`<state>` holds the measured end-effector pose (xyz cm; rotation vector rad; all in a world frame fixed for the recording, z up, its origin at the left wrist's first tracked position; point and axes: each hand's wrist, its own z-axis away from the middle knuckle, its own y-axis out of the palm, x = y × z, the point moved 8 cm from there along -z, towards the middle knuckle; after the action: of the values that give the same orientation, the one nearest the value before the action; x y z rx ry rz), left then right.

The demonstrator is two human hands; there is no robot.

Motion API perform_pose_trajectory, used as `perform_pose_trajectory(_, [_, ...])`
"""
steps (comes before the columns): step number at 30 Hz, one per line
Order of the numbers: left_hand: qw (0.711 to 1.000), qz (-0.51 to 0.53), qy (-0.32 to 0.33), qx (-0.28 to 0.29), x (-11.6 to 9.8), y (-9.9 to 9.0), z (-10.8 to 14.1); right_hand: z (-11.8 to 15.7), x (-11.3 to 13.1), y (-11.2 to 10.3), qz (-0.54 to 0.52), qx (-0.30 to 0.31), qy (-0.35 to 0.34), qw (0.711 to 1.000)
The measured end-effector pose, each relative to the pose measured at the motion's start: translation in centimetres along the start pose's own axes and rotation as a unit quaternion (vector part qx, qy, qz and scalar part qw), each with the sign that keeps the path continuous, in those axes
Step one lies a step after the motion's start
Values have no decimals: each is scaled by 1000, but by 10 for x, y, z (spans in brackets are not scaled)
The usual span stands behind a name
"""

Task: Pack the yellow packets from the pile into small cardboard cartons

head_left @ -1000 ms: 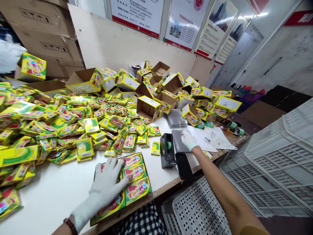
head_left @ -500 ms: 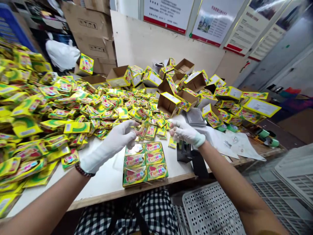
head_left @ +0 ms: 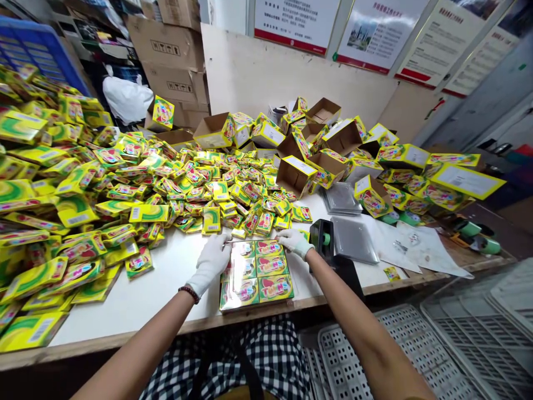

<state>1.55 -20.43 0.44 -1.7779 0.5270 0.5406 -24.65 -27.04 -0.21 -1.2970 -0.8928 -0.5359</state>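
Several small yellow-green candy boxes (head_left: 272, 265) lie face up in a tight two-column block near the table's front edge. A clear plastic sheet (head_left: 239, 291), visible mainly by its glare and thin edge, lies over them. My left hand (head_left: 213, 258), white-gloved, has its fingers closed at the sheet's far left corner. At the far right corner, the gloved fingers of my right hand (head_left: 295, 243) are bent together over the edge. Fingertip contact is partly hidden. Just right of that hand stands a black tape dispenser (head_left: 320, 236) with a green roll.
A large heap of candy boxes (head_left: 150, 183) covers the left and middle of the table (head_left: 166, 289). Open display cartons (head_left: 295, 175) pile up at the back. Clear plastic sheets (head_left: 353, 240) are stacked at right. White perforated crates (head_left: 375, 355) stand below the table's right side.
Both hands have come down from above the far side onto the block's far corners, bringing the clear sheet over the boxes. The view has shifted slightly left.
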Motion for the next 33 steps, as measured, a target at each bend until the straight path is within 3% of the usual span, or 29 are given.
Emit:
perform_pose_trajectory(3, [999,-46,21,-6,-14,-2,8,10,-8,1,1,-34,-11,999])
perform_pose_trajectory(5, [989,-103,104,-3,-48,4,14,13,-9,1,1,-48,-18,999])
perform_pose_trajectory(8, [938,-150,308,58,-118,35,36,18,-9,-2,-2,-62,-15,998])
perform_pose_trajectory(11, [914,-146,369,83,-155,59,52,38,-15,-3,-10,-66,11,998])
perform_pose_trajectory(17, [910,-166,373,75,-159,71,55,133,-23,21,-50,-43,-6,998])
perform_pose_trajectory(19, [910,-162,374,79,-158,70,51,159,-34,24,-80,-6,44,996])
perform_pose_trajectory(21, [909,-156,374,92,-158,71,46,175,-45,1,-81,-35,75,993])
perform_pose_trajectory(23, [907,-159,377,104,-158,73,42,185,-50,-53,-30,-179,57,982])
perform_pose_trajectory(25, [904,-168,379,107,-157,76,38,194,-55,-109,30,-332,40,942])
perform_pose_trajectory(27, [901,-179,383,102,-156,77,36,189,-67,-138,57,-371,52,925])
perform_pose_trajectory(29, [898,-188,386,97,-155,78,36,174,-81,-141,55,-340,71,936])
perform_pose_trajectory(31, [896,-194,388,95,-154,79,37,158,-92,-130,40,-314,79,945])
perform_pose_trajectory(33, [897,-191,388,94,-154,80,37,151,-94,-119,28,-325,78,942])
